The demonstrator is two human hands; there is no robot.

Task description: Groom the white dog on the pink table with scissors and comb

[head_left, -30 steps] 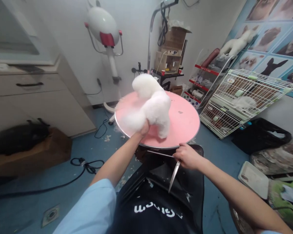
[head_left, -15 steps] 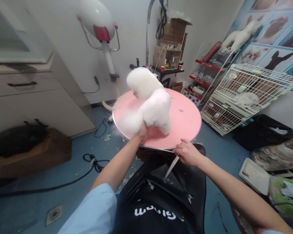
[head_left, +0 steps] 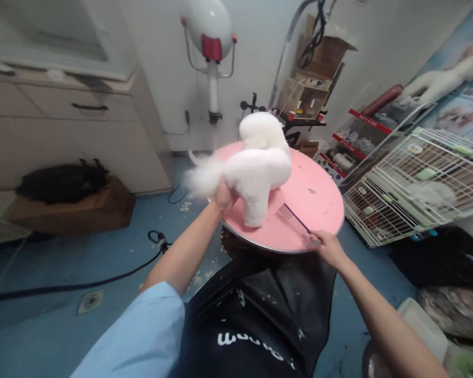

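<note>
A white, fluffy dog [head_left: 260, 168] stands on a round pink table [head_left: 319, 210]; I cannot tell whether it is live or a model. Its head is at the back and its loose, wispy tail [head_left: 205, 176] sticks out to the left. My left hand [head_left: 225, 198] is closed on the dog's rear, by the tail base, with the fingertips partly hidden in the fur. In my right hand [head_left: 324, 245], at the table's front right edge, is a metal comb [head_left: 295, 219]. The comb points toward the dog, lying over the pink surface and apart from the fur.
A white hood dryer [head_left: 211, 31] and a curved metal pole [head_left: 284, 58] rise behind the table. Wire cages [head_left: 421, 184] and a shelf rack [head_left: 362, 131] stand to the right. At left are a cabinet [head_left: 102, 136] and a black cable [head_left: 82, 287] on the floor.
My right hand has moved right and the comb has swung up over the table. The dog's rear has turned toward me and its tail is lifted. The camera view has shifted left.
</note>
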